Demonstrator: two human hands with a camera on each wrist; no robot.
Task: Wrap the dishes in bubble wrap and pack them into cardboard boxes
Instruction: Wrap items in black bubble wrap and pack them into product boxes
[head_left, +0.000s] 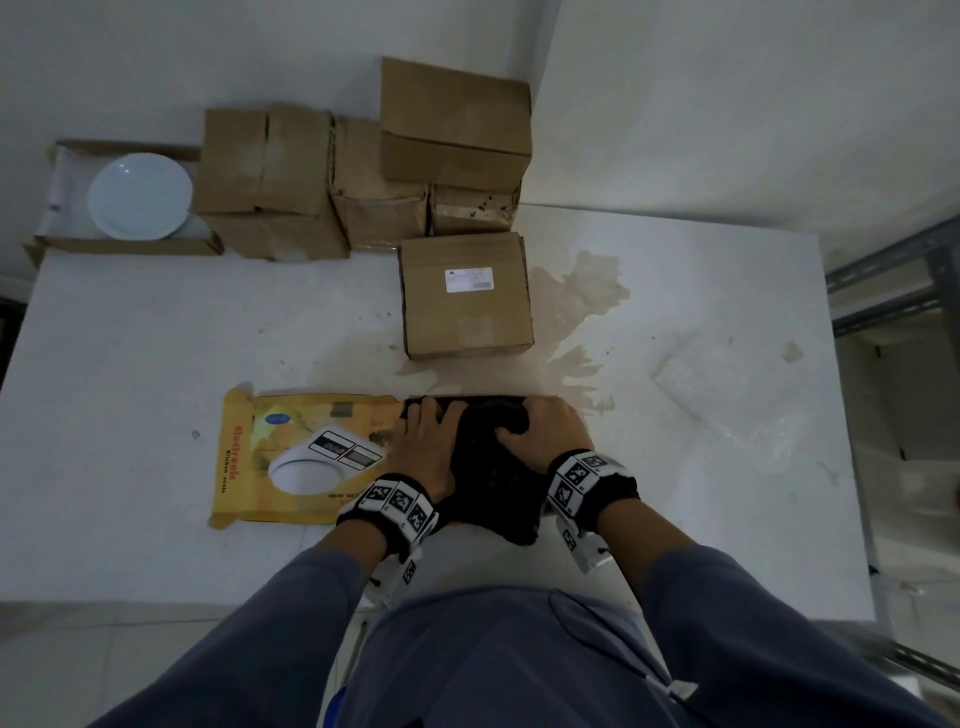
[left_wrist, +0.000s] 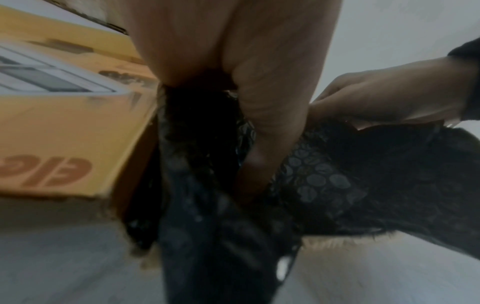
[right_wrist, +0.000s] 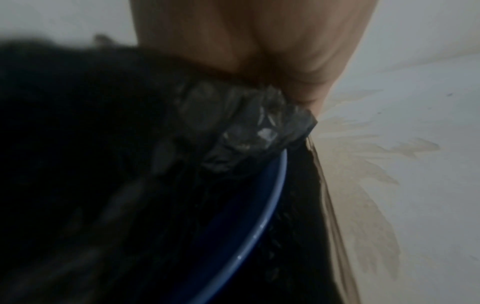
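A bundle of black bubble wrap (head_left: 493, 483) lies on the white table (head_left: 156, 364) right in front of me. In the right wrist view a blue dish rim (right_wrist: 262, 224) shows inside the black bubble wrap (right_wrist: 246, 127). My left hand (head_left: 423, 447) lies on the bundle's left side with the fingers stretched forward, and its thumb (left_wrist: 257, 144) presses into the wrap (left_wrist: 363, 185). My right hand (head_left: 540, 431) grips a folded edge of wrap at the bundle's far right, fingers curled. A white plate (head_left: 139, 195) sits in an open box at the far left.
A flattened yellow kitchen-scale box (head_left: 291, 457) lies just left of the bundle. A closed labelled cardboard box (head_left: 465, 296) stands behind it, with several more boxes (head_left: 363, 176) stacked against the wall. Clear bubble wrap (head_left: 727, 384) lies on the right. A brown stain (head_left: 582, 291) marks the table.
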